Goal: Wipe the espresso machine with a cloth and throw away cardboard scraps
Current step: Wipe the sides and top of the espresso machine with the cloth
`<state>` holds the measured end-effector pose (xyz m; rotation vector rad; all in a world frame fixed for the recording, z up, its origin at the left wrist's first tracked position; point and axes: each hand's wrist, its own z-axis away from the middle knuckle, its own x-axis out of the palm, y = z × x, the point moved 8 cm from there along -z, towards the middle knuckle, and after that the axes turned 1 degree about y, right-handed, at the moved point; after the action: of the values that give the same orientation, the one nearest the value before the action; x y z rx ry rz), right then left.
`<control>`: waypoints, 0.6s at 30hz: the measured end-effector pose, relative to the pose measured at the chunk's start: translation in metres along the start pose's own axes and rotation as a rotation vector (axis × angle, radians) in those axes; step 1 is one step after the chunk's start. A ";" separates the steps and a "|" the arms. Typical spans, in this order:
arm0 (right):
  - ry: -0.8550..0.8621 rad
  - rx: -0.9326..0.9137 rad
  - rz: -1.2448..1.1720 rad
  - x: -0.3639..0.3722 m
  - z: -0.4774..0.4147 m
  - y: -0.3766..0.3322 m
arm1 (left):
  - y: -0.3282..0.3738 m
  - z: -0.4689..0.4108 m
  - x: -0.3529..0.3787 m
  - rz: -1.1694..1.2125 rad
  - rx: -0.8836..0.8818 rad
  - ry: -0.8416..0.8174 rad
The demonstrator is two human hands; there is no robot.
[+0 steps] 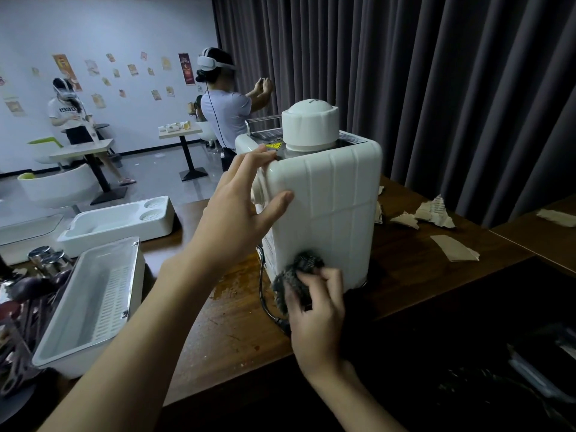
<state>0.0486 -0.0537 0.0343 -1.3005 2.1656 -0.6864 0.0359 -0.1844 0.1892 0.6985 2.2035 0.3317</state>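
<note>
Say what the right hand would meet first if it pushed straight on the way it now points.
The espresso machine, low on its white ribbed panel: the right hand points at it, the grey cloth it grips lying between, seemingly in contact.

Espresso machine is showing glossy, ribbed white plastic; cloth is looking fuzzy & grey; bench is showing worn, scuffed wood; cardboard scraps are looking matt w/ rough-torn edges.
</note>
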 end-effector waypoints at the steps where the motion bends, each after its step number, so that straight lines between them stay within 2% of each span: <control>1: -0.014 -0.020 -0.004 -0.002 -0.004 0.003 | 0.000 0.000 0.000 0.003 0.000 0.000; 3: 0.031 -0.007 -0.014 -0.015 -0.016 0.017 | -0.001 0.000 0.000 0.005 -0.002 -0.008; 8: 0.246 0.214 -0.027 -0.048 -0.041 0.071 | -0.004 -0.001 0.001 0.012 0.004 -0.033; 11: 0.302 0.234 -0.003 -0.049 -0.034 0.072 | -0.004 -0.002 0.002 -0.002 0.009 -0.023; 14: 0.228 0.198 0.011 -0.030 -0.011 0.052 | -0.005 -0.002 0.003 -0.007 0.006 -0.020; 18: -0.027 0.095 0.052 0.002 0.021 0.026 | -0.005 -0.001 0.003 0.005 0.003 -0.018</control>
<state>0.0452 -0.0483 0.0015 -1.1937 2.1117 -0.7374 0.0316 -0.1869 0.1855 0.7059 2.1866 0.3232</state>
